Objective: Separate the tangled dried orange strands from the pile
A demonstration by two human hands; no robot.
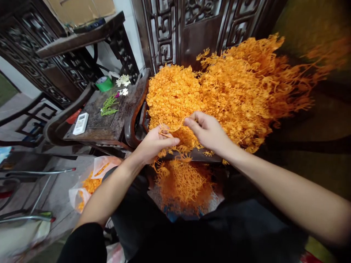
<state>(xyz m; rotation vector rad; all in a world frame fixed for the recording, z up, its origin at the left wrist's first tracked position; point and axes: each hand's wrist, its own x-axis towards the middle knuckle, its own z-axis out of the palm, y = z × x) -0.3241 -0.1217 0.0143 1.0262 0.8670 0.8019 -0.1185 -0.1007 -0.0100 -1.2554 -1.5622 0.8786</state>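
Observation:
Between my hands runs a thin orange plastic stem (175, 129), slightly curved. My left hand (157, 143) is closed around one end of it, with another stick-like orange piece by the fingers. My right hand (206, 130) pinches the other end between thumb and forefinger. Right behind the hands rises a big heap of orange plastic flower sprigs (175, 95), joined on the right by a second, larger heap (241, 87). Below my hands, between my knees, lies a further pile of orange stems (186, 180), partly blurred.
To the left, a dark wooden seat (106, 126) bears green tape (104, 84), a white remote control (80, 123), green sprigs (109, 105) and white flowers (123, 80). A plastic bag (95, 166) with orange pieces stands on the floor. Carved wooden chair backs (201, 42) rise behind.

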